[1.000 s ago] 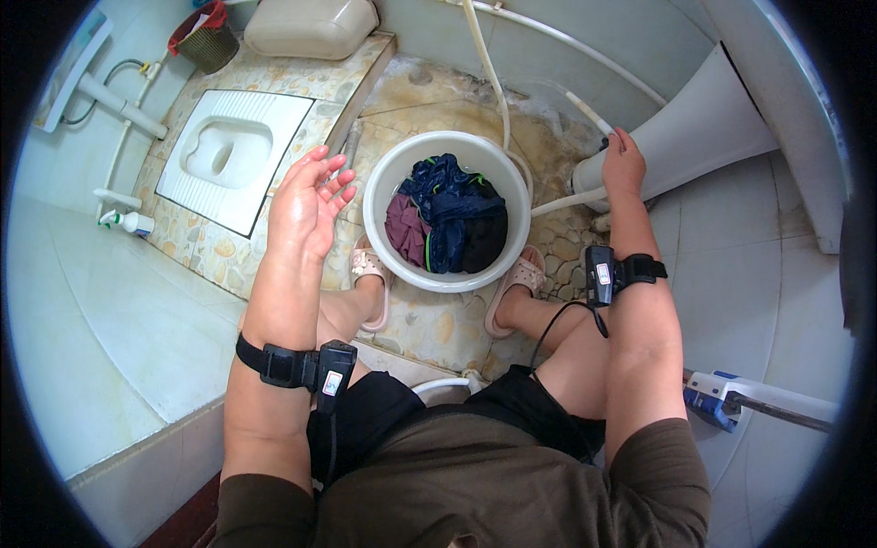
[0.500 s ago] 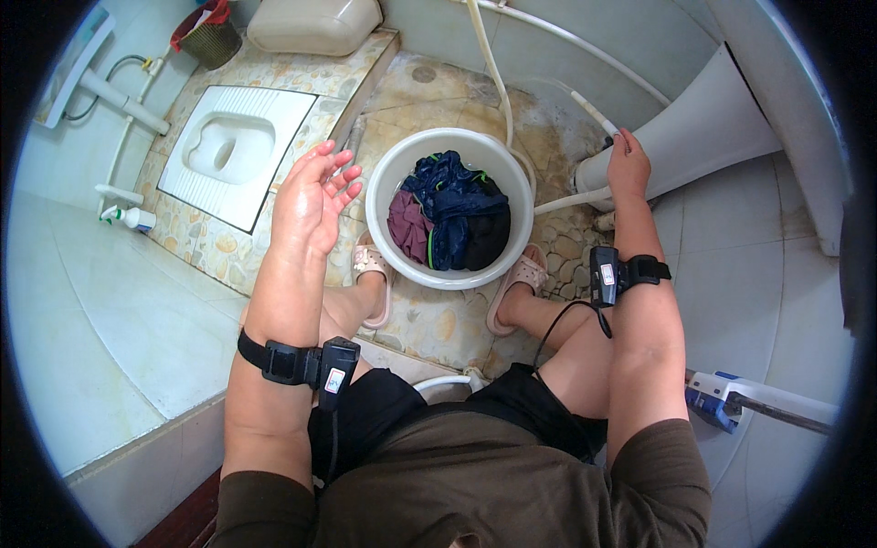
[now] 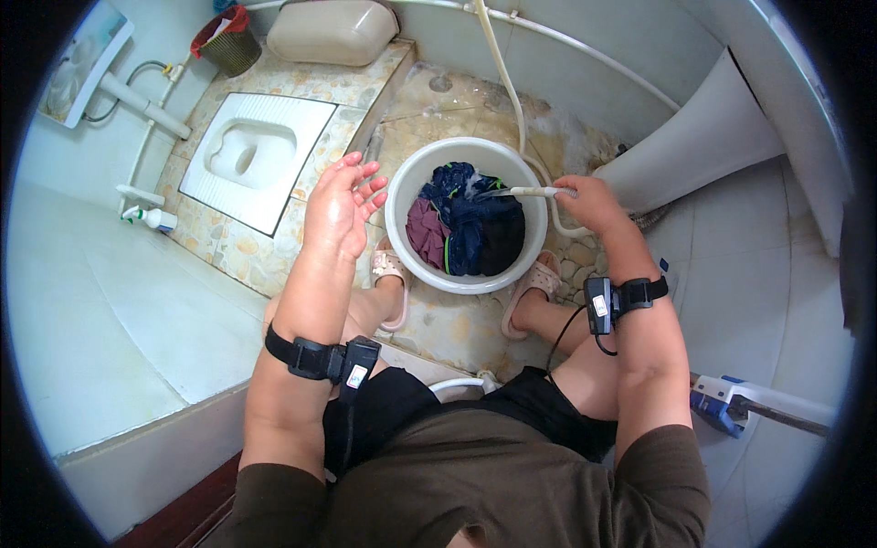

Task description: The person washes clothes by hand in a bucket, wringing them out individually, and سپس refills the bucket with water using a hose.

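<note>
A round white basin (image 3: 399,224) stands on the floor between my feet. Bunched inside are dark navy clothes (image 3: 480,224) with bright green trim and a mauve garment (image 3: 426,231). My right hand (image 3: 594,203) grips a pale hose (image 3: 532,192) near its end and holds it over the basin's right side. Water (image 3: 484,194) runs from the hose tip onto the navy cloth. To the left of the basin, my left hand (image 3: 344,208) is held up in the air, palm turned inward, wet, with its fingers apart and nothing in them.
A white squat toilet (image 3: 256,151) is set in the raised tiled step at left. Behind are a waste bin (image 3: 230,46) and a beige cistern (image 3: 329,32). A white pedestal (image 3: 694,137) stands at right; a spray bottle (image 3: 155,218) is at far left.
My right hand has brought the hose end left and down, from beside the pedestal to over the basin. Water now falls on the clothes. My left hand stays raised and open.
</note>
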Tool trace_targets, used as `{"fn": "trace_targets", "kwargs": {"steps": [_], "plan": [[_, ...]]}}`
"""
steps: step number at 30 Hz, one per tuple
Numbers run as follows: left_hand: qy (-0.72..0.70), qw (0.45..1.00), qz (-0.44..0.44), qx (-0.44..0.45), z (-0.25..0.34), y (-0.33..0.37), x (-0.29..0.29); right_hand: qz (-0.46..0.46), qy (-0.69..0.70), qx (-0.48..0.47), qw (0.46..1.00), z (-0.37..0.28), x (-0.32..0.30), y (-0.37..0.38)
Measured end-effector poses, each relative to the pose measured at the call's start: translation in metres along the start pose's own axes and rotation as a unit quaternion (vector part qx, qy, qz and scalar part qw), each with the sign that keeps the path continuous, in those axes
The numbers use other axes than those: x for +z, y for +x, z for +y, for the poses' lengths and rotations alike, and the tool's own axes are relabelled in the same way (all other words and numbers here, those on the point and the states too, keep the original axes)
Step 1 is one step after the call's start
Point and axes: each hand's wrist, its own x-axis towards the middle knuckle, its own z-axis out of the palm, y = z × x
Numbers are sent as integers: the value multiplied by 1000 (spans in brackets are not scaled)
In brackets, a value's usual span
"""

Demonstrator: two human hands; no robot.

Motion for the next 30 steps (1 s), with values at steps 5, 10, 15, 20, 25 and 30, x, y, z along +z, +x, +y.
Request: {"fn": "trace_targets", "kwargs": {"steps": [5,10,15,20,25,30], "plan": [[-19,999,-44,10,18,-19,26,23,21,-16,999,-2,4,2],[-51,995,-85,-6,18,-9,37,7,-5,-34,999,-15,5,-1],[-67,997,13,-48,-20,13,12,-23,12,-40,999,-26,10,-5],[-63,997,-5,-46,-16,21,18,-25,35,-29,999,-30,10,-7],[-71,997,0,-24,-7,11,26,37,-8,-34,999,-28,1,-7],[-80,996,-2,-28,-11,7,25,78,-103,18,991,-23,-22,-8]]}}
